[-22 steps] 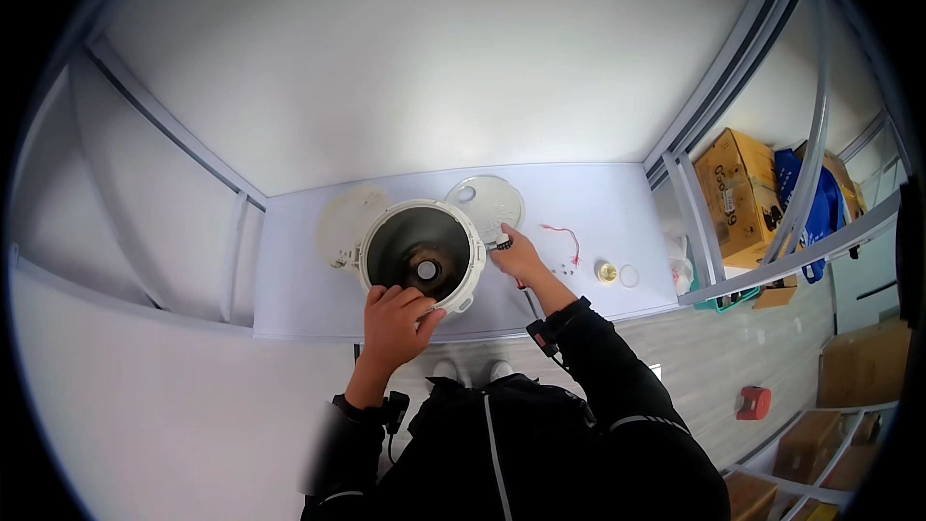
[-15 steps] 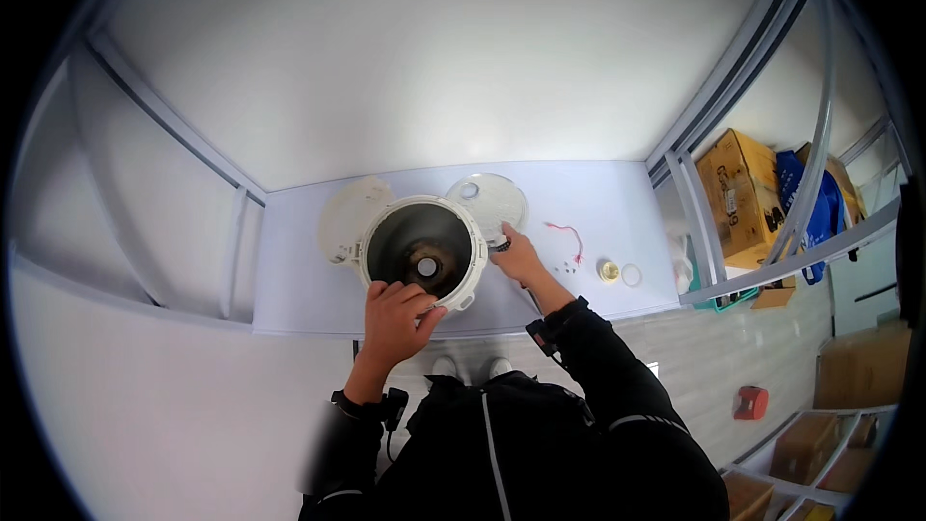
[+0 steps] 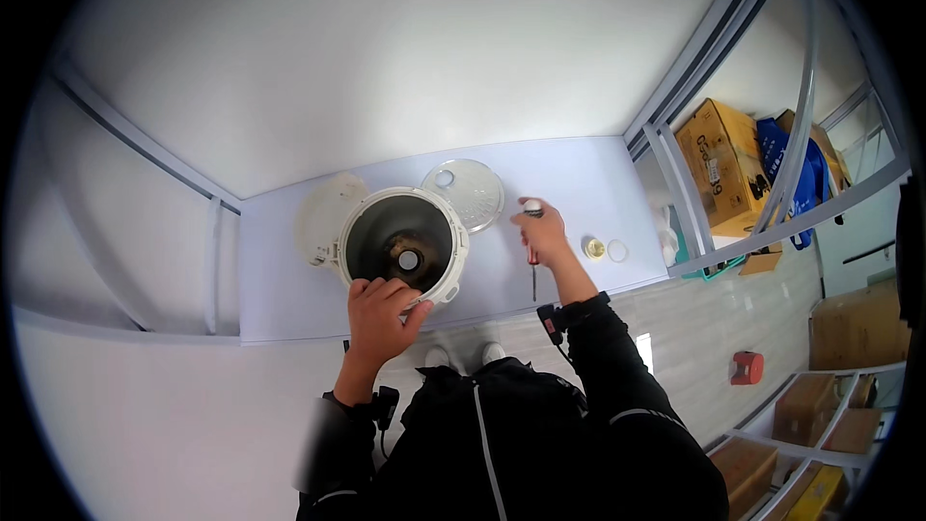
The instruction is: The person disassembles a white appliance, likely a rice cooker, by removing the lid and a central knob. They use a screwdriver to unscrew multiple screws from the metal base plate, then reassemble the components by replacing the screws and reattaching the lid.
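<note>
My left hand (image 3: 382, 315) grips the near rim of a white rice cooker body (image 3: 461, 249), thumb outside and fingers over the edge. Its dark inside lies open, with a round pale piece (image 3: 408, 260) at the brown-stained bottom. To the right of the cooker, my right hand (image 3: 548, 234) is closed round a screwdriver (image 3: 533, 258) with a red and pale handle; its thin shaft points toward me. Behind the cooker rests a clear round cover (image 3: 479, 195). At its left is the cooker's off-white lid (image 3: 321, 217).
On the white table (image 3: 502, 280) at the right lie a small yellowish round part (image 3: 593, 249) and a thin pale ring (image 3: 618, 251). Metal frame posts (image 3: 680, 203) border the table. Beyond stand a cardboard box (image 3: 719, 169), a blue bag (image 3: 796, 169) and a red stool (image 3: 747, 368).
My right hand has moved right, away from the cooker's side, with the screwdriver in it. It now covers the spot where the red wire lay. My left hand stays on the rim.
</note>
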### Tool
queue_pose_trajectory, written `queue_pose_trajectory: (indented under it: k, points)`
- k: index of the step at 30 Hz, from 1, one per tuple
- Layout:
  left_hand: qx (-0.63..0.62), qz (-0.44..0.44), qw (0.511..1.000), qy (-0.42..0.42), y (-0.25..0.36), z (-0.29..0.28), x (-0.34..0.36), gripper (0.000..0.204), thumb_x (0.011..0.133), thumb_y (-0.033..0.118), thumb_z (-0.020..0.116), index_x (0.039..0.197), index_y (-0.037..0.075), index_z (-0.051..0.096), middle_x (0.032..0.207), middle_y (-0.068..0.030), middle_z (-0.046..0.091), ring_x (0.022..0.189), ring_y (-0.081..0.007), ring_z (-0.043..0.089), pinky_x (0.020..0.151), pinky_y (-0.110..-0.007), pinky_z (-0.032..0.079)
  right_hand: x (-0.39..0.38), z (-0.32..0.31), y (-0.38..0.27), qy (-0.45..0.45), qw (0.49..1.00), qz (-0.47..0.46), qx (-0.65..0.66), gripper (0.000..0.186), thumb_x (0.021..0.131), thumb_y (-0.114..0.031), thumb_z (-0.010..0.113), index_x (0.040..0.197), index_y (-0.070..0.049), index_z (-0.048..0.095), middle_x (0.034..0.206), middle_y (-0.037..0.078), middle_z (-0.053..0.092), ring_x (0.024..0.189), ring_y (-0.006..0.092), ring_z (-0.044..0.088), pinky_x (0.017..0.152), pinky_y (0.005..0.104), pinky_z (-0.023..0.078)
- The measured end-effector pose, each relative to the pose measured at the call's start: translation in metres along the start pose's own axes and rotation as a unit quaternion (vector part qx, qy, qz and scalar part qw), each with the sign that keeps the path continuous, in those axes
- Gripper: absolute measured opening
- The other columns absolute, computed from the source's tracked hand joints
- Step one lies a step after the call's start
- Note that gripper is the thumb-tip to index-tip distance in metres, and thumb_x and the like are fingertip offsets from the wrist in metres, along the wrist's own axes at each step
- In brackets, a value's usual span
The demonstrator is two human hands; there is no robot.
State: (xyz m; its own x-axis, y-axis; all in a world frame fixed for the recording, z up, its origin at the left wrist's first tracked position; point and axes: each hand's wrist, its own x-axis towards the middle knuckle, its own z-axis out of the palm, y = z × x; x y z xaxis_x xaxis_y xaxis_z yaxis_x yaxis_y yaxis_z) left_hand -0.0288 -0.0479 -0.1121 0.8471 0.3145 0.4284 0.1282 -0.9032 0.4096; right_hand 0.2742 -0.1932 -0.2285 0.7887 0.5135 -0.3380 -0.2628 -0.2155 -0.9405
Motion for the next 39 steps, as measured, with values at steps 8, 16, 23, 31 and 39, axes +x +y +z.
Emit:
queue_pose_trajectory:
  k: [8,16,23,31,39]
  points:
    - [0.006,0.014,1.0,0.024,-0.005,0.01,0.007,0.013,0.08,0.024,0.082,0.08,0.014,0.074,0.077,0.0029,0.065,0.07,-0.0202,0.058,0.075,-0.037,0.037,-0.043,-0.069,-0.07,0.123,0.99,-0.062,-0.01,0.035,0.088,-0.018,0.08,0.117,-0.001,0.07,0.072,0.001,0.06,0.054,0.0115,0.052,0.052,0.0299,0.047]
    - [-0.007,0.025,0.994,0.106,0.007,0.017,0.013,0.015,0.079,0.018,0.081,0.091,0.011,0.075,0.087,-0.0019,0.067,0.075,-0.0235,0.06,0.082,-0.039,0.042,-0.056,-0.088,-0.003,0.121,0.869,-0.108,-0.467,0.022,0.088,-0.023,0.075,0.107,-0.011,0.075,0.095,0.019,0.076,0.094,0.0391,0.074,0.084,0.0481,0.058]
    - [-0.249,0.005,0.966,-0.074,0.052,0.059,0.018,0.027,0.084,0.012,0.077,0.108,0.004,0.072,0.11,-0.0121,0.068,0.105,-0.0351,0.065,0.097,-0.048,0.049,-0.047,-0.081,0.035,0.1,0.869,-0.094,-0.474,0.033,0.084,-0.012,0.074,0.117,-0.009,0.071,0.111,0.017,0.073,0.104,0.0383,0.07,0.088,0.0463,0.057]
    - [-0.061,-0.049,0.992,-0.098,0.052,0.204,0.025,0.06,0.088,0.024,0.077,0.14,0.001,0.059,0.156,-0.0247,0.043,0.147,-0.0447,0.039,0.12,-0.056,0.033,-0.066,-0.089,0.043,0.118,0.888,-0.117,-0.429,0.034,0.083,-0.011,0.078,0.117,-0.009,0.071,0.111,0.016,0.073,0.102,0.037,0.071,0.086,0.0455,0.057]
    - [-0.023,-0.125,0.986,-0.112,0.018,0.246,0.031,0.077,0.093,0.035,0.072,0.152,-0.005,0.045,0.167,-0.0295,0.029,0.157,-0.0467,0.022,0.129,-0.057,0.016,-0.07,-0.112,0.052,0.106,0.905,-0.116,-0.396,0.033,0.086,-0.014,0.078,0.117,-0.012,0.069,0.111,0.014,0.072,0.102,0.0364,0.071,0.086,0.0464,0.057]
